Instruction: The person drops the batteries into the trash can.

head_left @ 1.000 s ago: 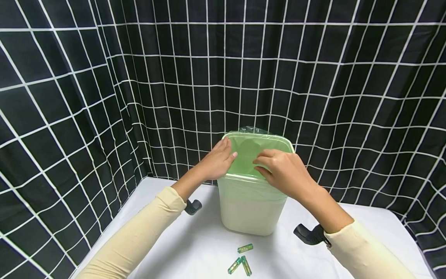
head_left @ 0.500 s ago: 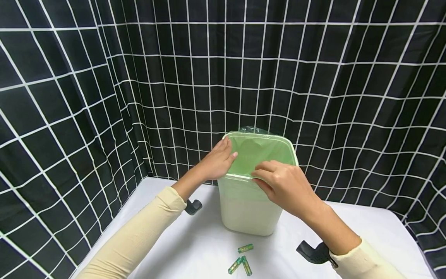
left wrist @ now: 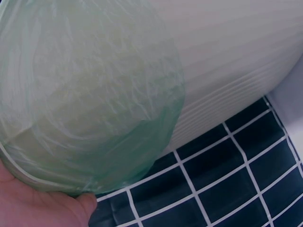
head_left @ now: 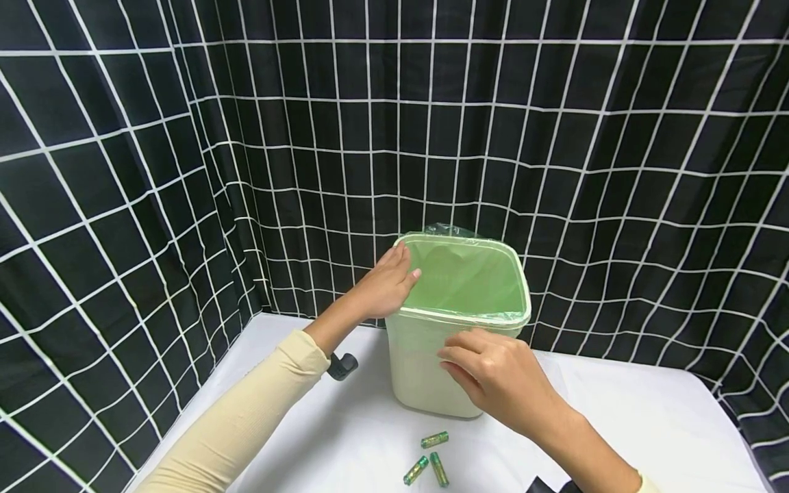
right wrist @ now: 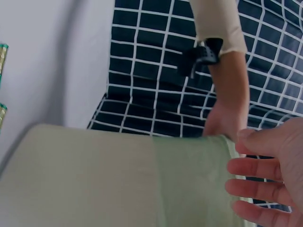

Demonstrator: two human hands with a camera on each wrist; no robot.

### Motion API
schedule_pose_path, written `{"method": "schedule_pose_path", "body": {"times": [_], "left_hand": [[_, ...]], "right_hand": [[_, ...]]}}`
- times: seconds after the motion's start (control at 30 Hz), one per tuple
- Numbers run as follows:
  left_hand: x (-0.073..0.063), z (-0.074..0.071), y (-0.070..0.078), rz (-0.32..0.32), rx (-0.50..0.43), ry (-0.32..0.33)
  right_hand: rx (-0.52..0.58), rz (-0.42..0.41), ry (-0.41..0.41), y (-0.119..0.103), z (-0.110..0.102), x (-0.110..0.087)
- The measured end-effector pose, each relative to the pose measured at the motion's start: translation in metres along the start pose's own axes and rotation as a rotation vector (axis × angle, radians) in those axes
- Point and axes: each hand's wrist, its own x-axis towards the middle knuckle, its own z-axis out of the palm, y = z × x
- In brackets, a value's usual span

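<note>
A white bin [head_left: 431,370] stands upright on the table, lined with a thin green plastic bag [head_left: 462,277] folded over its rim. My left hand [head_left: 385,284] rests on the left side of the rim, fingers straight and thumb over the opening; in the left wrist view its thumb side touches the bag edge. My right hand [head_left: 493,373] is in front of the bin, below the front rim. Its fingers are loosely bent and hold nothing. In the right wrist view the right fingers [right wrist: 253,189] are spread apart beside the lined rim.
Three small green-and-gold cylinders [head_left: 434,439] lie on the white tablecloth [head_left: 333,438] in front of the bin. Black curtains [head_left: 468,137] with a white grid enclose the back and sides. A dark wrist mount [head_left: 342,366] hangs below my left wrist.
My right hand has moved from over the bin's opening down and toward me, in front of the bin. The folded bag edge at the front rim is now uncovered. My left hand stays put.
</note>
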Motion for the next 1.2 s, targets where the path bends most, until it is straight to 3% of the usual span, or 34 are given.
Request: {"method": "schedule_pose_path", "body": {"times": [0.9, 1.2], "left_hand": [[0.0, 0.001, -0.001, 0.022, -0.002, 0.006], [-0.001, 0.001, -0.001, 0.019, -0.005, 0.001]], "right_hand": [[0.059, 0.084, 0.1, -0.027, 0.06, -0.082], [0.085, 0.136, 0.056, -0.034, 0.074, -0.098]]}}
